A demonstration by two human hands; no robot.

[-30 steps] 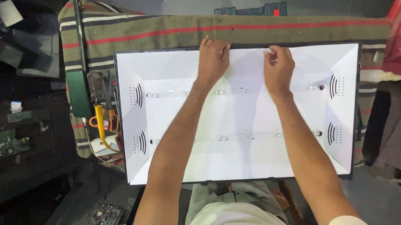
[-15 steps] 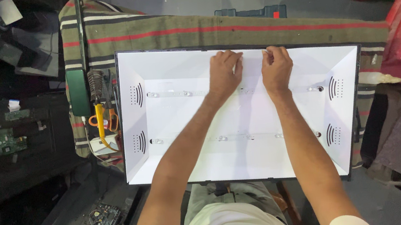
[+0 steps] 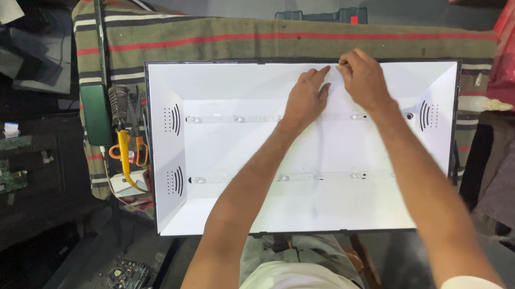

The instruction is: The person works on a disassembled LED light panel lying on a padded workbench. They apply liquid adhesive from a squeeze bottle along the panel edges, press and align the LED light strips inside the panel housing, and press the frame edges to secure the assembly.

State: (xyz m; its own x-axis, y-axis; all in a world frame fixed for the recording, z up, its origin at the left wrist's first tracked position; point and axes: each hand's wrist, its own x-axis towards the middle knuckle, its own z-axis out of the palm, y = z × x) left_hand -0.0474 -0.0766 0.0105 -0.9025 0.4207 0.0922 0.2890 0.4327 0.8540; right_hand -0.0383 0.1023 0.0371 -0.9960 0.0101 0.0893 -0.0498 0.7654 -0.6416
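On the white panel [image 3: 314, 202], upper edge | left hand [image 3: 305, 98] flat, fingers together | right hand [image 3: 362, 79] pinching something small | we keep pressure even, light.

a white backlight tray [image 3: 233, 160] lies flat on a striped cloth [image 3: 227, 39] over the counter, two rows of small led lenses [image 3: 233, 119] running across it. the left hand [image 3: 305, 98] rests palm down on the upper row, fingers spread. the right hand [image 3: 362, 79] sits just beside it, fingertips pinched at the tray's far edge. a yellow-handled soldering iron [image 3: 122, 139] and orange-handled pliers [image 3: 138, 147] lie left of the tray.
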